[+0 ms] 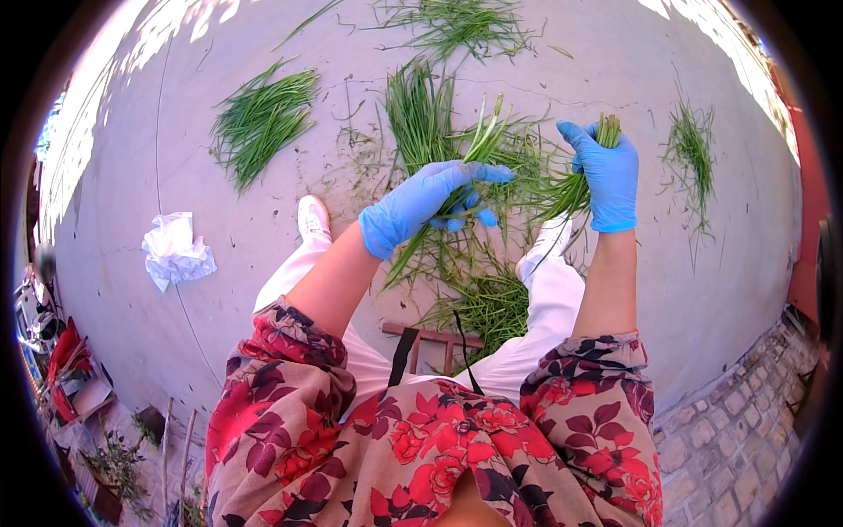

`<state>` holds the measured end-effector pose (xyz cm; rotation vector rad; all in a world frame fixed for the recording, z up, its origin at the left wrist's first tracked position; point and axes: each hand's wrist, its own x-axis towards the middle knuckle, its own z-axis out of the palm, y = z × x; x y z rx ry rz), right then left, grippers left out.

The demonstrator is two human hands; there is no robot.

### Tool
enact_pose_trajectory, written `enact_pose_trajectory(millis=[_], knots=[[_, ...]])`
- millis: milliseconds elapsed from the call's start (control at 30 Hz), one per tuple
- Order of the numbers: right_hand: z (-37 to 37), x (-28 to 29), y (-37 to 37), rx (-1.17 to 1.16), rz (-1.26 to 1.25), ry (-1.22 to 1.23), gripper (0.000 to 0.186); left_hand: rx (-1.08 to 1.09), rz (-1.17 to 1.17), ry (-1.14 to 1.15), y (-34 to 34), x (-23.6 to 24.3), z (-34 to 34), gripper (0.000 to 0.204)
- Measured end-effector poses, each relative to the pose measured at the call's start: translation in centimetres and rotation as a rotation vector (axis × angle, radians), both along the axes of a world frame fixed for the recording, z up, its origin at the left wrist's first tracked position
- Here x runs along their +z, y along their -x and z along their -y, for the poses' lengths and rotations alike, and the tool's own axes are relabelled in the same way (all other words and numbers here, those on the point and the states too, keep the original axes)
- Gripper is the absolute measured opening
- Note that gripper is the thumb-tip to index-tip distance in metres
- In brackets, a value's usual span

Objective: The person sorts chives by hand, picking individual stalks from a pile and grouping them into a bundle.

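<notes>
My left hand [426,195], in a blue glove, loosely holds a few green chive stalks [483,136]. Their pale ends point up and away from me, and the leaves trail below the palm. On the right, my gloved right hand [610,176] is closed around a thicker bunch of chives [566,195]. That bunch's cut ends stick up above the fist, while its leaves hang toward the ground. Just beyond my left hand lies a pile of chives [420,110]. Between my legs is a looser heap of chives [487,307].
More chives lie in a bundle at left [268,123], a far heap [461,25] and a thin heap at right [692,149]. A crumpled white plastic bag [178,249] rests at left. Loose leaves litter the concrete floor around my white shoes. A reddish wooden frame [430,335] shows beneath me.
</notes>
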<state>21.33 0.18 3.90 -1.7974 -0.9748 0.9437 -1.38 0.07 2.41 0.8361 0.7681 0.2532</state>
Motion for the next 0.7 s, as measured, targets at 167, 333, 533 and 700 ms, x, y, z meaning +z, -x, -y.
enact_pose_trajectory(millis=[167, 333, 533, 700], knots=[[0.3, 0.8, 2.6, 0.171, -0.293, 0.078, 0.018, 0.101, -0.007, 0.013, -0.1, -0.1, 0.4, 0.039], [0.7, -1.0, 4.2, 0.237, -0.295, 0.154, 0.021, 0.130, -0.027, 0.005, -0.2, -1.1, 0.7, 0.036], [0.6, 0.0, 3.6, 0.245, -0.208, 0.185, 0.019, 0.236, -0.011, 0.044, -0.1, -0.3, -0.1, 0.031], [0.9, 0.3, 2.9, 0.526, -0.264, 0.173, 0.035, 0.247, 0.095, 0.126, 0.2, -1.2, -0.1, 0.033]])
